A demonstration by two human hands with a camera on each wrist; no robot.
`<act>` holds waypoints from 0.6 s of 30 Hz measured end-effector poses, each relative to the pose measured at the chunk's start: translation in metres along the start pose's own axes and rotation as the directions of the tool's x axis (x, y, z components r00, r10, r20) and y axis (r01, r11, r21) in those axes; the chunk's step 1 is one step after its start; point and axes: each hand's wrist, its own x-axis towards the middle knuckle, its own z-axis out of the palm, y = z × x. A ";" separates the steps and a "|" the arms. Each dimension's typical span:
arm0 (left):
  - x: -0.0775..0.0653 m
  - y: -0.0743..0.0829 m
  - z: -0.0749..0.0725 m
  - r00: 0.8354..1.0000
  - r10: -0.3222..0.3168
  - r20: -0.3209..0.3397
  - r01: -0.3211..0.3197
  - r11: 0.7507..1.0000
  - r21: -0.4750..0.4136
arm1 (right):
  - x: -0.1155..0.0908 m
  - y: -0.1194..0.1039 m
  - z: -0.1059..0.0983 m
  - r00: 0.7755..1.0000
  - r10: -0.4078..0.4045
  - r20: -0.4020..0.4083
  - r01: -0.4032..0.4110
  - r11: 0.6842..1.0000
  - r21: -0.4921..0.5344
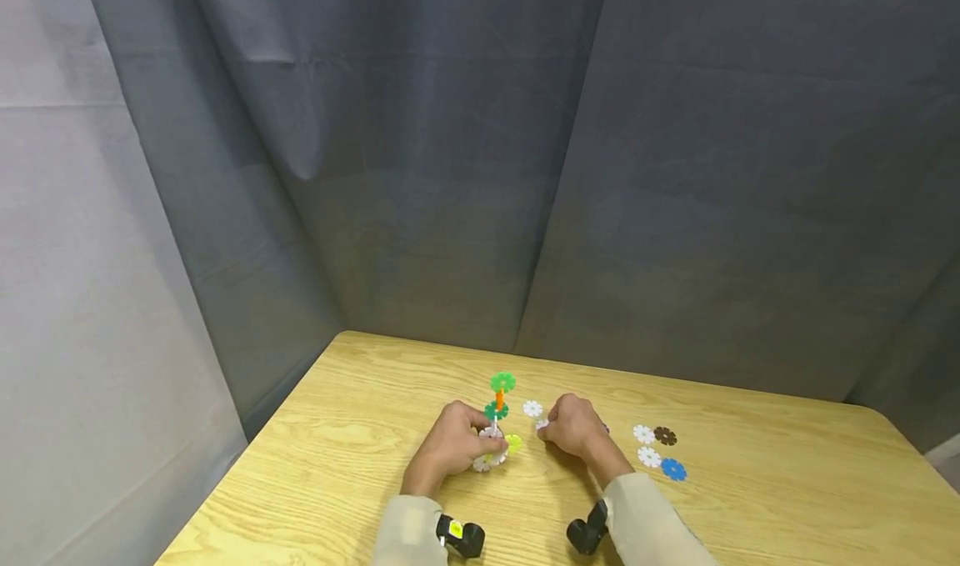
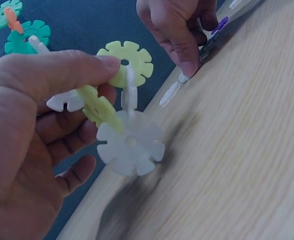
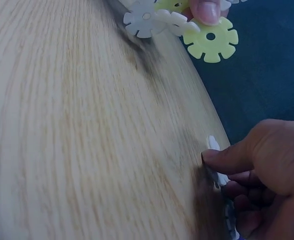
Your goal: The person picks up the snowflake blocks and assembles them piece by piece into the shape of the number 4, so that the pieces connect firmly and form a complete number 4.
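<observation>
My left hand (image 1: pixel 454 439) holds a chain of notched, flower-shaped plastic discs slotted together above the table. In the left wrist view the chain has a pale yellow disc (image 2: pixel 139 59) by the thumb tip and a white disc (image 2: pixel 142 159) below. Green discs (image 2: pixel 33 34) and an orange disc (image 2: pixel 13 20) stick out past the hand's far side. My right hand (image 1: pixel 576 424) is at the tabletop, its thumb and fingers pinching a white disc (image 1: pixel 542 423). Another white disc (image 1: pixel 532 408) lies just beyond it. The fingers partly hide the pinched disc.
To the right on the wooden table (image 1: pixel 787 466) lie loose discs: two white, a brown disc (image 1: pixel 665 436) and a blue disc (image 1: pixel 673 469). A purple disc (image 2: pixel 219 25) shows beside the right hand. A grey curtain (image 1: pixel 450 174) hangs behind the table.
</observation>
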 end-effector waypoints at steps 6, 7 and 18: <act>0.001 -0.003 0.000 1.000 0.001 -0.004 -0.001 1.000 0.001 | -0.002 0.004 -0.002 0.999 -0.028 -0.038 0.030 0.998 0.054; 0.001 -0.004 0.000 1.000 0.004 -0.004 -0.004 1.000 0.001 | -0.003 0.004 -0.002 0.998 -0.034 -0.044 0.037 0.997 0.062; 0.004 -0.006 -0.002 1.000 0.027 -0.008 -0.026 1.000 0.013 | -0.010 0.007 -0.004 0.993 -0.108 -0.038 0.111 0.987 0.115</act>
